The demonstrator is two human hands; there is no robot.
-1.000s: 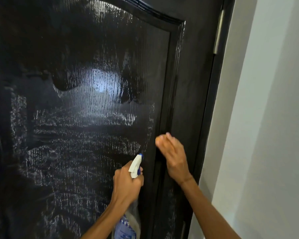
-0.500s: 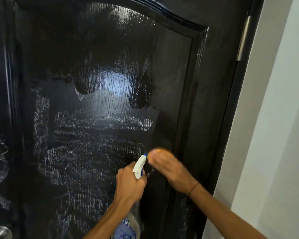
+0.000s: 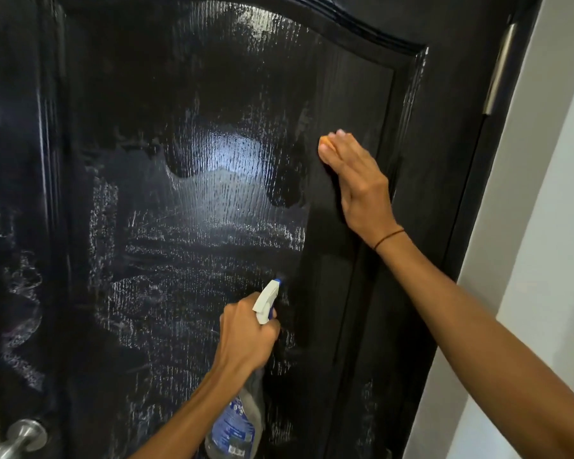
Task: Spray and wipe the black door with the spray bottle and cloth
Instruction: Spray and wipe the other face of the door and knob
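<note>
The black door fills the view, its raised panel streaked with wet spray and glare. My left hand grips the neck of a clear spray bottle with a blue label; its white nozzle points at the panel's lower middle. My right hand lies flat with straight fingers against the panel's right side, pressing an orange cloth to the door. Only a small corner of the cloth peeks out by the fingertips.
A silver door knob sits at the bottom left. A metal hinge runs along the door's right edge by the dark frame. A pale wall stands to the right.
My right hand with the cloth has moved up from beside the nozzle to the panel's upper right. The view has shifted, bringing the knob into sight. The left hand keeps the bottle in place.
</note>
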